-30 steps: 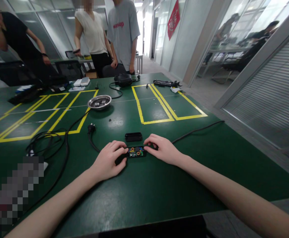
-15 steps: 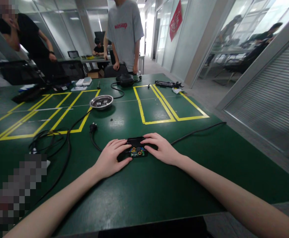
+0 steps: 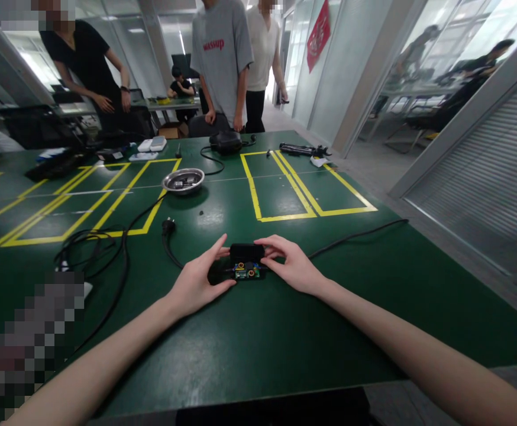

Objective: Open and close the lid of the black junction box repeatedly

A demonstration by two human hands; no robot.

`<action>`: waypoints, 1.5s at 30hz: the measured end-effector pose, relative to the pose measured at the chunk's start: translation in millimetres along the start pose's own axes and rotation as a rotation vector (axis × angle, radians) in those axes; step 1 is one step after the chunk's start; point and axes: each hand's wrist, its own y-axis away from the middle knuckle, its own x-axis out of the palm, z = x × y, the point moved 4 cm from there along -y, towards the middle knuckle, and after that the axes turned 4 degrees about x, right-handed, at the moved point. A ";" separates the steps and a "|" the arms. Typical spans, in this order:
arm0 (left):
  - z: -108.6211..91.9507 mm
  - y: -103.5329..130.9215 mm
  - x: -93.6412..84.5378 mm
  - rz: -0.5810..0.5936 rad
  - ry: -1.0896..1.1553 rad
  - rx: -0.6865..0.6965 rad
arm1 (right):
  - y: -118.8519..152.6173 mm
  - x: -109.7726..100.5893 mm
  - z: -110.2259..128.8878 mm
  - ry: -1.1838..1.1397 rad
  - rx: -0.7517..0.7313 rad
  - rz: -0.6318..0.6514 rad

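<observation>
A small black case [image 3: 247,253] stands open on the green table, its cover tilted up at the back. In its lower half lies a circuit board [image 3: 246,271] with copper-coloured coils. My left hand [image 3: 199,281] is at the case's left side, thumb near the front corner and fingers raised apart behind. From the right, my right hand [image 3: 291,263] has its fingers round the cover's right edge, with the thumb at the inner side. Black cables run out beside both hands, and one ends in a plug [image 3: 168,226] up and left of my left hand.
A metal bowl [image 3: 183,173] with small metal parts sits farther back. Coiled cable [image 3: 85,248] lies at left, near a pixelated area. Yellow tape marks the green table [image 3: 258,349]. A black device [image 3: 225,142] and a tripod-like item [image 3: 303,149] are at the far edge; people stand beyond.
The cover has tilted more upright. My left fingers have lifted off the case's back and spread. Beyond the table, another person in a light top has come into view.
</observation>
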 end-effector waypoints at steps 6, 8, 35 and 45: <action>-4.3 -1.0 0.5 0.037 -0.043 0.072 | 0.2 0.1 2.8 0.057 -0.034 -0.034; -4.1 -1.2 0.3 0.030 -0.041 0.079 | 0.6 0.0 2.2 0.076 -0.050 -0.065; -9.1 -3.9 0.2 0.083 -0.060 0.079 | 15.6 -1.0 20.9 0.232 -0.275 0.046; -9.3 -4.5 -0.6 0.093 -0.058 0.070 | 13.2 -1.0 19.5 0.266 -0.276 0.031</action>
